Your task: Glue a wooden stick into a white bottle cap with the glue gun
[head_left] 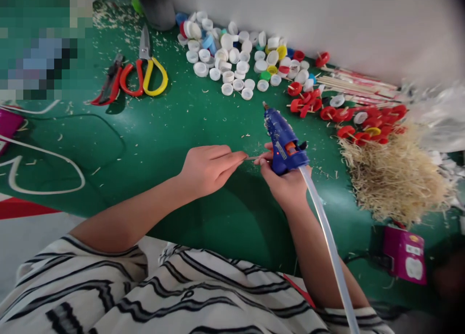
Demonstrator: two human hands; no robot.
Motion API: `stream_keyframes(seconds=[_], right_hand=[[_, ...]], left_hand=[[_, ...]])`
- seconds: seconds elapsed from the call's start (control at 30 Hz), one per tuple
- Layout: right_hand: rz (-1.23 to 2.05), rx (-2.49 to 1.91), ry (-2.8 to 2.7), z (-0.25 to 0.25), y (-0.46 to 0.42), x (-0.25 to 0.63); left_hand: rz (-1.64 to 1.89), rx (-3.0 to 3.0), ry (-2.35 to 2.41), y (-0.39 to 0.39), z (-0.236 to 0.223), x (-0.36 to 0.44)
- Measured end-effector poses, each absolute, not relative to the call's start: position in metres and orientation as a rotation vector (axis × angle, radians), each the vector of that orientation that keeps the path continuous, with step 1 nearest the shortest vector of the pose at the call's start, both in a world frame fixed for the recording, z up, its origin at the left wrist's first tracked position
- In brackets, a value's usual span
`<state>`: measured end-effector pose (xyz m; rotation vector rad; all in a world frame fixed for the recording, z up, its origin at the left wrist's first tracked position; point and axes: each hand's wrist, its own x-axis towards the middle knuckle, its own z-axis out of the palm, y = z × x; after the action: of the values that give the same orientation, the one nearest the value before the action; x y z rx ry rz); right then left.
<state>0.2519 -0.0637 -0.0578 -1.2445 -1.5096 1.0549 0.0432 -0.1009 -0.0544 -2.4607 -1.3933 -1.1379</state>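
Observation:
My right hand (288,186) is closed around a blue hot glue gun (282,130), its nozzle pointing away from me and up to the left. A long translucent glue stick (329,237) runs out of its back end towards my body. A small red light shows on the gun's side. My left hand (212,167) is closed, its fingertips pinching one end of a short thin stick (253,158). The stick's other end meets the fingertips of my right hand, in front of the gun's handle. Part of the right fingers is hidden behind the gun.
White and coloured bottle caps (227,58) lie along the wall, beside red caps on sticks (374,123) and wooden skewers (348,84). A heap of straw-like fibre (395,179) and a purple box (405,254) are at right. Scissors (145,68) and red-handled pliers (111,82) lie left.

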Motion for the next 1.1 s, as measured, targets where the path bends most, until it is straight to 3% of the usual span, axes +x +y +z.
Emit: stream_keyframes(seconds=[0.3,0.57,0.8,1.1], right_hand=[[1.112,-1.149,-1.481,-0.059,-0.068,0.255],[0.876,-1.268,-1.76,-0.076,-0.065,0.267],[0.813,-1.131,-2.048,-0.06,-0.058,0.274],[1.084,-1.155,-1.947,-0.059,-0.057,0.274]], left_hand=[[-1.014,-2.483,-1.399,-0.099,-0.055,0.039],[-0.875,-2.523,-1.356,-0.099,-0.061,0.037],[-0.773,-2.634,-1.216,-0.092,-0.063,0.028],[-0.699,-2.634,-1.032,-0.089,-0.055,0.027]])
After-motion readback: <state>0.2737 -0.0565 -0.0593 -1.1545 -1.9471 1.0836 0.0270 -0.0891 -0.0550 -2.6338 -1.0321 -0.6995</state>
